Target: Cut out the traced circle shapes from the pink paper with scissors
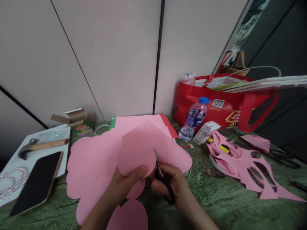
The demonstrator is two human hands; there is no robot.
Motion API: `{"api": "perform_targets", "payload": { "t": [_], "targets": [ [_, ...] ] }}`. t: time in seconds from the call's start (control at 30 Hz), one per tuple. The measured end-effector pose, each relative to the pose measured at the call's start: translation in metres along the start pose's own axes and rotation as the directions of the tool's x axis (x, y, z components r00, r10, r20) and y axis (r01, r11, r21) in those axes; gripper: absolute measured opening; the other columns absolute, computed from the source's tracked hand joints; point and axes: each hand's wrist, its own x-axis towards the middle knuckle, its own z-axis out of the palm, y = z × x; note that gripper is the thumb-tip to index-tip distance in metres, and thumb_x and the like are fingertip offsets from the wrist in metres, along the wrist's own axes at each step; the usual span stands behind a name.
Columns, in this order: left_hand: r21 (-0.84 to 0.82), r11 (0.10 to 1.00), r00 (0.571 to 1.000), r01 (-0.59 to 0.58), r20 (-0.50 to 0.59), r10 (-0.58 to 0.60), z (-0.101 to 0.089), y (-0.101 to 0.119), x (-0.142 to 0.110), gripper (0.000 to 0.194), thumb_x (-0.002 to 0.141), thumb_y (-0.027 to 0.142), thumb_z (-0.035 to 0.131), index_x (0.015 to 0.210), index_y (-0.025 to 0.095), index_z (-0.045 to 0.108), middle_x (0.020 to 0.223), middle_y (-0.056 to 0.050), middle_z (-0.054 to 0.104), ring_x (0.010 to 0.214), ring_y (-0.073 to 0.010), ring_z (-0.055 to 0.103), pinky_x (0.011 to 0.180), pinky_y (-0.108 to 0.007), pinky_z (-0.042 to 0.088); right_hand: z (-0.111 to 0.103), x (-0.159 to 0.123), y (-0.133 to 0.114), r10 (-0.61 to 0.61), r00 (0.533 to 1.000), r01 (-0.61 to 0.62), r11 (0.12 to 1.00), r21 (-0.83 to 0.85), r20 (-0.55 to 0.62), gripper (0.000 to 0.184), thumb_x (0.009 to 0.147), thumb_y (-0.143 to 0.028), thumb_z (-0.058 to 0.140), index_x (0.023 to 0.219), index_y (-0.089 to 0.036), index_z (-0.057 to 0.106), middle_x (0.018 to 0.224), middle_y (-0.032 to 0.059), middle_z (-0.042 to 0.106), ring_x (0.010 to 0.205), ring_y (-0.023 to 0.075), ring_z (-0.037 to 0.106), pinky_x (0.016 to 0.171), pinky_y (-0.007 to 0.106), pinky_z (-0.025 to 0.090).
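Observation:
My left hand (128, 180) pinches a sheet of pink paper (136, 150) with a rounded lower edge, thumb on top. In my right hand (171, 180) are black-handled scissors (165, 182), their blade pointing up along the right side of that sheet. Whether the blades are parted is hard to make out. Beneath and to the left lies a large scalloped pink paper shape (93, 166) on the green table (196, 204). A rounded pink piece (133, 215) lies near the front edge, partly behind my left forearm.
On the left are a hammer (45, 145), a phone (37, 182) and an opened small box (80, 124). A water bottle (195, 118) stands by a red bag (211, 99). Pink paper scraps (242, 166) spread on the right. A pale wall (115, 57) rises behind.

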Motion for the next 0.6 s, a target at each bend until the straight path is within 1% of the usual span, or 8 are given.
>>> {"api": "perform_targets", "payload": {
  "t": [0.1, 0.27, 0.4, 0.5, 0.6],
  "targets": [
    [-0.010, 1.000, 1.000, 0.022, -0.007, -0.022, -0.004, -0.005, 0.002, 0.023, 0.062, 0.034, 0.069, 0.054, 0.017, 0.057, 0.053, 0.000, 0.057, 0.053, -0.0144, 0.051, 0.049, -0.025, 0.040, 0.000, 0.000, 0.000, 0.015, 1.000, -0.016, 1.000, -0.022, -0.005, 0.031, 0.063, -0.043, 0.070, 0.063, -0.016, 0.054, 0.051, -0.0050, 0.043, 0.044, 0.0078, 0.031, 0.041, 0.022, 0.022],
    [-0.086, 0.996, 0.997, 0.001, 0.083, 0.006, -0.008, -0.013, 0.005, 0.024, 0.067, 0.034, 0.067, 0.052, 0.017, 0.058, 0.053, -0.001, 0.058, 0.053, -0.0135, 0.051, 0.049, -0.024, 0.040, 0.000, -0.001, 0.004, 0.010, 1.000, -0.011, 0.999, -0.037, -0.029, 0.030, 0.063, -0.041, 0.071, 0.065, -0.015, 0.055, 0.053, -0.0050, 0.041, 0.047, 0.0085, 0.031, 0.043, 0.022, 0.024],
    [-0.133, 0.990, 0.996, -0.053, 0.070, 0.063, -0.003, -0.008, 0.006, 0.032, 0.072, 0.035, 0.063, 0.047, 0.018, 0.053, 0.044, 0.002, 0.052, 0.045, -0.0106, 0.047, 0.048, -0.023, 0.039, -0.002, 0.000, 0.011, 0.023, 1.000, -0.023, 1.000, -0.018, -0.019, 0.028, 0.062, -0.037, 0.072, 0.068, -0.015, 0.056, 0.055, -0.0049, 0.040, 0.049, 0.0096, 0.032, 0.045, 0.023, 0.024],
    [-0.141, 0.988, 0.995, -0.065, 0.063, 0.075, 0.000, -0.003, 0.005, 0.036, 0.074, 0.037, 0.059, 0.045, 0.018, 0.051, 0.039, 0.003, 0.047, 0.041, -0.0098, 0.045, 0.047, -0.024, 0.038, -0.002, 0.000, 0.014, 0.020, 1.000, -0.020, 1.000, -0.015, -0.024, 0.027, 0.060, -0.035, 0.074, 0.069, -0.015, 0.057, 0.055, -0.0046, 0.041, 0.050, 0.0103, 0.033, 0.047, 0.024, 0.025],
    [-0.121, 0.990, 0.995, -0.073, 0.059, 0.080, 0.000, -0.001, 0.005, 0.037, 0.074, 0.037, 0.059, 0.044, 0.018, 0.050, 0.037, 0.003, 0.046, 0.039, -0.0101, 0.045, 0.045, -0.024, 0.038, -0.001, 0.000, 0.012, 0.014, 0.999, -0.015, 0.999, -0.035, -0.034, 0.028, 0.062, -0.037, 0.073, 0.068, -0.015, 0.057, 0.056, -0.0040, 0.041, 0.050, 0.0105, 0.033, 0.047, 0.025, 0.024]
  ]
}}
